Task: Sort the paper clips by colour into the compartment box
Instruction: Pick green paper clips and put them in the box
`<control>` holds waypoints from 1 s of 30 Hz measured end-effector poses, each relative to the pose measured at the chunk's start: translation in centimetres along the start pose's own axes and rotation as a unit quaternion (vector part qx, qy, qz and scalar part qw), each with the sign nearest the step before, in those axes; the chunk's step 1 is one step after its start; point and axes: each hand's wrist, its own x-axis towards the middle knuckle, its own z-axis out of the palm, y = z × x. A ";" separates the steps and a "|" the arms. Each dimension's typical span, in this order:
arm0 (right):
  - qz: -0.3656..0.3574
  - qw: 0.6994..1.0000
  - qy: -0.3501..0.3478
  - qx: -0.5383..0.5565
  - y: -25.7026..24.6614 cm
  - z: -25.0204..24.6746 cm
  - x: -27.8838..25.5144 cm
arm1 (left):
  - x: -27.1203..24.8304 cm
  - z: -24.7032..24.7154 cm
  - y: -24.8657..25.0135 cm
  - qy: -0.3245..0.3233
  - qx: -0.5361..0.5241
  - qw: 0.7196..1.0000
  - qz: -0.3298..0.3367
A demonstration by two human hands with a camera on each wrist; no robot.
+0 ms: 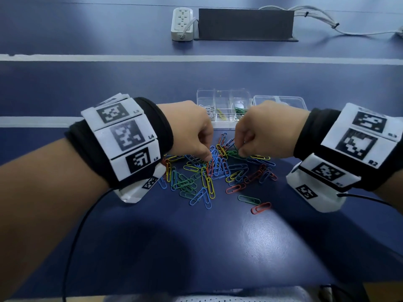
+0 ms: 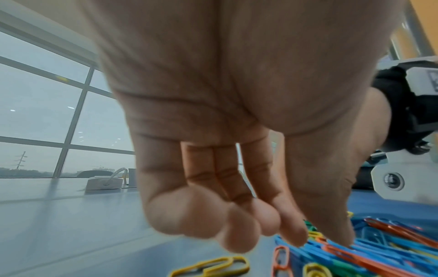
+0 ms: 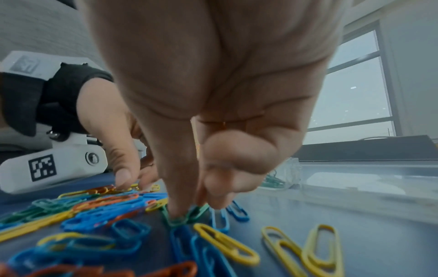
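Note:
A pile of coloured paper clips [image 1: 213, 171] lies on the blue table, just in front of the clear compartment box [image 1: 224, 95]. The box holds silver clips [image 1: 208, 110], a yellow clip [image 1: 221, 115] and green clips [image 1: 239, 111] in separate compartments. My left hand [image 1: 208, 159] reaches down into the pile, its thumb and forefinger closing on an orange clip [image 1: 210, 168]. The thumb [image 2: 341, 238] touches orange clips [image 2: 355, 256]. My right hand [image 1: 241, 152] pinches a green clip [image 3: 182, 217] at the pile's far side between thumb and forefinger [image 3: 175, 204]. The other fingers of both hands are curled.
The box's open lid [image 1: 281, 101] lies to its right. A white power strip [image 1: 182, 23], a dark upright block [image 1: 246, 23] and white cables [image 1: 327, 20] sit at the far edge. A few stray clips [image 1: 260, 207] lie nearer me. Black wrist cables trail off both sides.

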 end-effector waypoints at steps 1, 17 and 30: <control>0.004 1.000 -0.002 0.001 0.0 0.1 -0.1 | 0.1 0.0 0.2 0.000 0.006 1.000 0.003; 0.001 0.997 0.055 0.045 0.1 -0.3 -0.5 | 0.2 0.1 0.7 0.003 0.033 0.999 0.002; -0.015 0.998 0.065 0.021 -0.3 0.4 -0.6 | 0.2 -0.1 -0.1 0.040 0.035 0.998 -0.025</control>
